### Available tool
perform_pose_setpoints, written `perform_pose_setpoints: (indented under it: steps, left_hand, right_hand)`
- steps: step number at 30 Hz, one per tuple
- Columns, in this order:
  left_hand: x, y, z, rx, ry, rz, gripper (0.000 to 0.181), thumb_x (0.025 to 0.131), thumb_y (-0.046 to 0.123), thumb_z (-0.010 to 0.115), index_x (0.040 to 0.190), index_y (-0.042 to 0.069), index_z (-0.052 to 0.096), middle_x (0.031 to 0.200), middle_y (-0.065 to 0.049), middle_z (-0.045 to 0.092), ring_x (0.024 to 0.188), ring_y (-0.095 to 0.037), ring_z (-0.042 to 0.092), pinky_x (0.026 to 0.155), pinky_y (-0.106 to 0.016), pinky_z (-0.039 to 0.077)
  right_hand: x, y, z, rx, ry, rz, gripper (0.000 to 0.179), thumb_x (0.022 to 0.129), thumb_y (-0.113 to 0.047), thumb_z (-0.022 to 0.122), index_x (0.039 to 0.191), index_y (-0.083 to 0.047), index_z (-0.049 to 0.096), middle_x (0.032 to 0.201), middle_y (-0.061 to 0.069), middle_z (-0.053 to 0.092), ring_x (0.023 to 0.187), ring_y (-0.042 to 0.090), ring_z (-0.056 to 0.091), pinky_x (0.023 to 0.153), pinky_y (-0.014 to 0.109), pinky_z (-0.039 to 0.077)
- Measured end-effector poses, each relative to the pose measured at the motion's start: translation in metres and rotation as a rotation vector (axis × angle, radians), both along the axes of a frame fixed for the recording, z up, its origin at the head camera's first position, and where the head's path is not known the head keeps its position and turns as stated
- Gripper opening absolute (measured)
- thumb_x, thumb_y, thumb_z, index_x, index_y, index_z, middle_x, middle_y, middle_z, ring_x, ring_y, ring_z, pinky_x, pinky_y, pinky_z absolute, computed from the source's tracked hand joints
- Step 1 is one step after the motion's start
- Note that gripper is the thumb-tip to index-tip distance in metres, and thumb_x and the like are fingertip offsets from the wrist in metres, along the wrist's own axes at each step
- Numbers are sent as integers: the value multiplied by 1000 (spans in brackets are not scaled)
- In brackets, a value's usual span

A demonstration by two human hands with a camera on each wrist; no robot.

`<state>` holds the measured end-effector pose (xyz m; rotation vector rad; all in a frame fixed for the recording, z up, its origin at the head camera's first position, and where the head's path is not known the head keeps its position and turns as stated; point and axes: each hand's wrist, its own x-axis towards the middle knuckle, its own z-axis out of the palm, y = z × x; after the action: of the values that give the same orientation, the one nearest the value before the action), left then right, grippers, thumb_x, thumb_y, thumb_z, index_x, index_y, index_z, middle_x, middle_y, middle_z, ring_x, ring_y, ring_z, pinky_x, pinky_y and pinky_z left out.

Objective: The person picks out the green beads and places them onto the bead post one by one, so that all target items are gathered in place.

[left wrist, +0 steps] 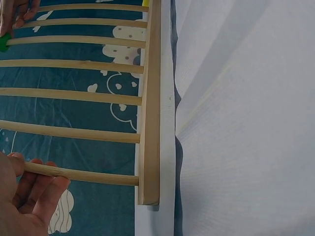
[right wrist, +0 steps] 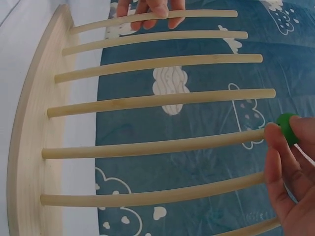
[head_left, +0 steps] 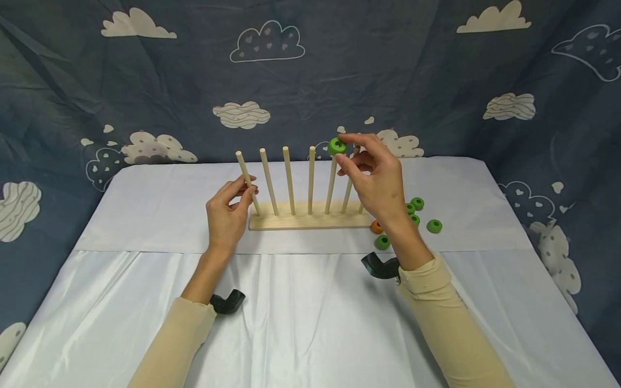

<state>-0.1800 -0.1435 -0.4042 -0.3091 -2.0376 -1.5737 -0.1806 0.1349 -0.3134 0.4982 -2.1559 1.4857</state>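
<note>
The green bead [head_left: 333, 149] sits at the tip of the fifth peg [head_left: 331, 186] from the left, at one o'clock from the rack's middle in the head view; whether its hole has taken the peg, I cannot tell; the right hand [head_left: 380, 178], at two o'clock, pinches it by the rim between thumb and finger, seemingly to keep the hole free; the left hand [head_left: 228, 213], at nine o'clock, pinches the leftmost peg [head_left: 242, 165], probably to steady the wooden rack [head_left: 310, 222]. An orange bead [head_left: 375, 228] and loose green beads [head_left: 434, 227] lie between three and four o'clock, near the rack's right end, likely for the right hand's easy reach. Toward twelve, the white cloth [head_left: 291, 302] ends not far behind the rack, the dark curtain [head_left: 339, 81] beyond; toward six, it stretches broadly; the sixth peg [head_left: 347, 194], close by the right fingers, leaves little sideways room; upward there is more.
</note>
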Motion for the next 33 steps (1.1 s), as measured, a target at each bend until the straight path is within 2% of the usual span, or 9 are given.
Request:
perform_pose_setpoints:
  steps: [5,11,14,20,26,33]
  left_hand:
    - [1,1,0,5,-3,2,25,97,4,72,122,-1,76,103,-21,75,94,-12,72,78,-15,64]
    - [2,0,0,8,-4,9,24,97,4,72,121,1,76,102,-20,75,93,-6,71,78,-17,65]
    - [1,-1,-1,1,-3,11,25,98,4,72,122,2,76,103,-20,75,93,-6,71,79,-17,65]
    - [0,-1,-1,6,6,16,24,97,4,72,120,2,77,101,-20,75,92,-3,70,77,-14,64]
    - [0,0,-1,7,6,3,25,97,4,72,121,-2,75,102,-21,74,92,-5,71,78,-15,64]
    - [0,1,-1,6,5,9,25,97,3,72,121,0,76,102,-20,75,93,-6,71,77,-17,65]
  right_hand:
    - [1,1,-1,-3,-8,10,36,95,-7,75,130,-6,70,107,0,62,76,5,67,73,12,58]
    - [2,1,-3,-5,-12,28,35,96,-6,75,131,-5,70,109,2,62,78,4,68,74,12,58]
    - [3,1,-3,-6,-14,28,35,96,-6,75,130,-5,69,109,-1,61,79,4,68,75,12,59]
    - [3,2,-4,-7,-12,39,35,96,-5,74,130,-4,69,115,3,62,81,4,67,77,13,59]
    - [4,4,-5,-19,-17,35,35,96,-3,73,131,-5,69,117,0,61,85,6,69,79,13,59]
    - [6,13,-8,-67,55,47,34,93,3,73,127,-2,70,122,8,63,90,8,70,84,16,60]
